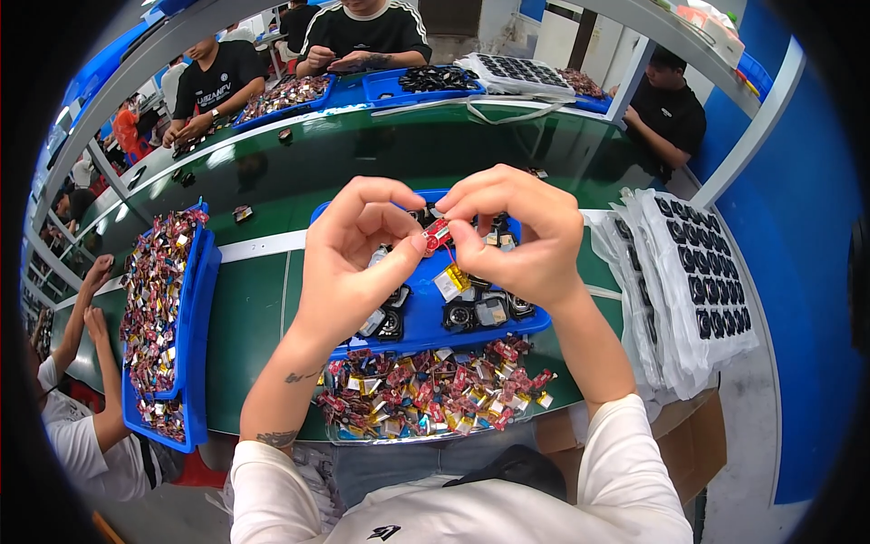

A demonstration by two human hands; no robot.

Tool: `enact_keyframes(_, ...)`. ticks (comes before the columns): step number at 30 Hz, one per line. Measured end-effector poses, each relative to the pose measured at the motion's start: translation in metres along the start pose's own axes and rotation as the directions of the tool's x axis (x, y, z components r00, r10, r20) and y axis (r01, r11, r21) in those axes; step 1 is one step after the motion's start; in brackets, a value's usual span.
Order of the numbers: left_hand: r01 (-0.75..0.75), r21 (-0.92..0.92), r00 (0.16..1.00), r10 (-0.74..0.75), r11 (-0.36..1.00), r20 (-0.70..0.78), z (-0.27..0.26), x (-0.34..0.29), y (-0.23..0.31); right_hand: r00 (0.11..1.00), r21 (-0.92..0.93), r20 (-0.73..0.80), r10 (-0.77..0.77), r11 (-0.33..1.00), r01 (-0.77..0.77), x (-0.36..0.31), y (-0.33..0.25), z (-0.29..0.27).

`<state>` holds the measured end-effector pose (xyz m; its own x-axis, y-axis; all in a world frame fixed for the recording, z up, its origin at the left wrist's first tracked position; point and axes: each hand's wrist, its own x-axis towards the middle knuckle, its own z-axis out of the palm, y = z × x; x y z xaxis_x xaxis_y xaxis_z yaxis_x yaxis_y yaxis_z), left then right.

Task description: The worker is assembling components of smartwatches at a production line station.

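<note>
Red circuit board sits pinched between my left hand and right hand, fingertips nearly closed, likely to steady it, its battery hanging just below, over the blue tray.

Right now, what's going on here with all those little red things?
Someone in white sleeves holds one small red board in their left hand and right hand, above a blue tray with black parts in it. A silver-and-yellow piece hangs just below the board. A big heap of similar red pieces lies nearer their body, and more fill a blue bin on the left. Other people are around the green table too.
</note>
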<state>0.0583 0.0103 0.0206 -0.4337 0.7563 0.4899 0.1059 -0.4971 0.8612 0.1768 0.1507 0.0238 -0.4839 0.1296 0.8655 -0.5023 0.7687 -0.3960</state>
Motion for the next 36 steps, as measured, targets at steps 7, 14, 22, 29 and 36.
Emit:
enact_keyframes(7,-0.568,0.603,0.812,0.5,0.56,0.301,-0.006,0.004,0.004,0.807,0.603,0.166,0.567,0.588,-0.538,-0.004,-0.003,0.004)
enact_keyframes(14,-0.528,0.631,0.832,0.497,0.569,0.248,-0.009,0.005,0.007,0.892,0.37,-0.1,0.44,0.849,-0.378,0.001,-0.001,0.008)
enact_keyframes(22,-0.502,0.785,0.792,0.558,0.363,0.248,-0.014,0.004,0.006,1.0,-0.155,-0.022,0.006,0.988,-0.01,0.003,-0.012,0.012)
enact_keyframes(29,-0.455,0.718,0.871,0.432,0.527,0.235,-0.016,0.006,0.006,0.957,0.08,0.048,0.286,0.954,-0.289,-0.003,-0.005,0.006)
enact_keyframes(36,0.307,0.151,0.942,-0.322,0.94,0.095,-0.027,0.008,0.003,0.998,-0.008,0.055,0.03,1.0,-0.03,-0.001,0.002,0.008)
